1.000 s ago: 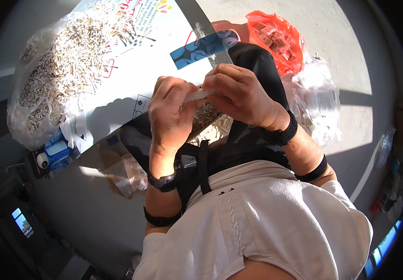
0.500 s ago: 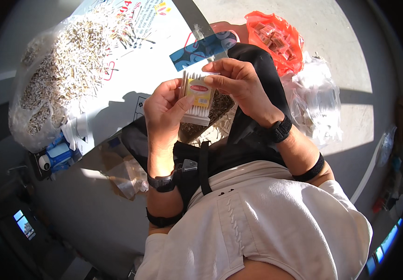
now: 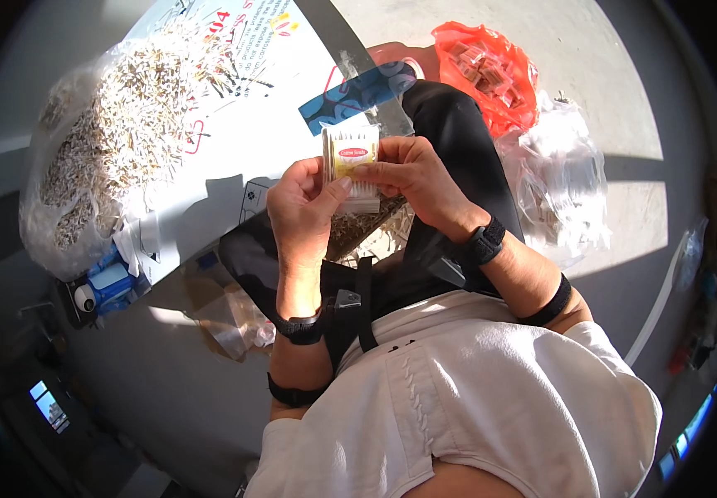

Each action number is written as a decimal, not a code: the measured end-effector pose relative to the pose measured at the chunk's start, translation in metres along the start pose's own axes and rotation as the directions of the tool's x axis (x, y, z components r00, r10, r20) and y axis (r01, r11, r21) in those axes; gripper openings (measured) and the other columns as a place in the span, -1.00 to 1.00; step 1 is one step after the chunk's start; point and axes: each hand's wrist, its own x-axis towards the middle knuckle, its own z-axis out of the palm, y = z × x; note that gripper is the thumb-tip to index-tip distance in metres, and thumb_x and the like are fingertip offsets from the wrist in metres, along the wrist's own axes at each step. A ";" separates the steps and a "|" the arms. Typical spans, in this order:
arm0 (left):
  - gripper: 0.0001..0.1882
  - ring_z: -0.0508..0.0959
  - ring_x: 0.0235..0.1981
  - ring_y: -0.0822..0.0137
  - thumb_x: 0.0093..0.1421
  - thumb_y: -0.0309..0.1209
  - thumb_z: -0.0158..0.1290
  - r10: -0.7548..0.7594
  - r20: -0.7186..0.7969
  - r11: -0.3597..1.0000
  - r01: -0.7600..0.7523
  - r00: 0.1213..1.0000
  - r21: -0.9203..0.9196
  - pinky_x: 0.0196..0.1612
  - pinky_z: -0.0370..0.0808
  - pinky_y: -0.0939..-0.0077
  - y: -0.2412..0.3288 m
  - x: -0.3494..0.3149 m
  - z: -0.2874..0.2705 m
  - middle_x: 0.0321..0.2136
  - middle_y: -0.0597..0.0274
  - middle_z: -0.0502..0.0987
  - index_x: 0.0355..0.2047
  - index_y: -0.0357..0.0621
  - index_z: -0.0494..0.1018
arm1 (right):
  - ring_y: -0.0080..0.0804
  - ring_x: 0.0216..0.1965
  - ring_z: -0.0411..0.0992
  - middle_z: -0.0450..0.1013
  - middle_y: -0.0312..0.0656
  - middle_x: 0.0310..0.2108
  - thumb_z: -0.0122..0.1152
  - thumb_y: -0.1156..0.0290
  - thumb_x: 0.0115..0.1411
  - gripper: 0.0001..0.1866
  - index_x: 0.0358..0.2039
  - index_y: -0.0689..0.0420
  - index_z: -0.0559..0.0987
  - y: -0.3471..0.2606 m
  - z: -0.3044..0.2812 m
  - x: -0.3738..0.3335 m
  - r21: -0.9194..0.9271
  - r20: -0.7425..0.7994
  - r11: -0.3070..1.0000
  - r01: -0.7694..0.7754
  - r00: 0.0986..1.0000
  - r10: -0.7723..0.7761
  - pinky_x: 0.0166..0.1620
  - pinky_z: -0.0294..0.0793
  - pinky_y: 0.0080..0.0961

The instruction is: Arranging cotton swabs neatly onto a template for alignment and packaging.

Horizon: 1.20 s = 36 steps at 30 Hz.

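Head view: pack (image 3: 348,162) held up in front of the lap (image 3: 456,149), between both hands, label (image 3: 353,153) toward camera; long axis, like the swabs inside, runs nearly straight away from the person. Left hand (image 3: 302,206) grips left edge, thumb on front; right hand (image 3: 418,176) pinches right side. Loose swabs (image 3: 146,100) heaped on table (image 3: 250,137), left.

We see a flat, rectangular clear pack (image 3: 350,163) filled with slim white swabs (image 3: 362,189) lined up lengthwise, and its yellow label (image 3: 353,154) carries a red oval. We hold it up between both hands, label facing us and right way up, the left hand (image 3: 304,202) gripping its lower left side and the right hand (image 3: 425,183) its right edge, with that thumb across the front, covering part of the label.
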 end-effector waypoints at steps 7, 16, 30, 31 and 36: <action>-0.68 0.57 -0.38 0.49 0.20 -0.45 0.17 -0.021 -0.001 0.999 0.021 1.000 -0.039 -0.31 0.51 0.65 -0.002 0.009 0.011 -0.33 0.12 0.61 -0.12 -0.46 0.46 | -0.80 -0.55 0.25 0.43 -0.45 -0.55 0.32 0.38 0.16 -0.84 -0.36 0.23 0.62 -0.006 -0.012 0.002 0.065 -0.061 0.998 0.013 0.998 -0.009 -0.50 0.16 -0.79; -0.73 0.58 -0.42 0.43 0.28 -0.36 0.10 -0.047 0.067 0.991 0.038 0.997 0.125 -0.32 0.48 0.62 -0.018 0.016 0.004 -0.39 0.14 0.62 -0.13 -0.32 0.50 | -0.69 -0.58 0.24 0.38 -0.33 -0.53 0.22 0.49 0.18 -0.90 -0.38 0.26 0.57 -0.029 -0.092 0.013 0.548 -0.276 0.833 0.072 0.956 0.098 -0.61 0.12 -0.79; -0.82 0.58 -0.43 0.41 0.27 -0.50 0.04 -0.169 0.078 0.956 0.143 0.983 0.258 -0.31 0.48 0.62 -0.027 0.032 0.014 -0.40 0.13 0.61 -0.18 -0.35 0.50 | -0.61 -0.60 0.23 0.30 -0.32 -0.58 0.23 0.45 0.18 -0.88 -0.36 0.22 0.51 -0.024 -0.153 0.027 0.716 -0.404 0.688 0.118 0.873 0.271 -0.63 0.14 -0.79; -0.82 0.58 -0.43 0.40 0.26 -0.50 0.03 -0.179 0.082 0.950 0.151 0.980 0.272 -0.31 0.48 0.62 -0.027 0.033 0.014 -0.40 0.13 0.61 -0.18 -0.35 0.50 | -0.61 -0.60 0.23 0.30 -0.32 -0.58 0.23 0.45 0.18 -0.88 -0.36 0.22 0.51 -0.020 -0.162 0.030 0.714 -0.410 0.689 0.125 0.872 0.266 -0.63 0.14 -0.79; -0.81 0.57 -0.43 0.41 0.26 -0.48 0.04 -0.184 0.104 0.952 0.150 0.977 0.268 -0.32 0.47 0.63 -0.032 0.036 0.017 -0.40 0.12 0.61 -0.18 -0.36 0.50 | -0.49 -0.59 0.36 0.48 -0.15 -0.50 0.11 0.42 0.28 -0.88 -0.30 0.22 0.49 -0.009 -0.237 0.048 0.636 -0.588 0.742 0.211 0.755 0.289 -0.55 0.34 -0.65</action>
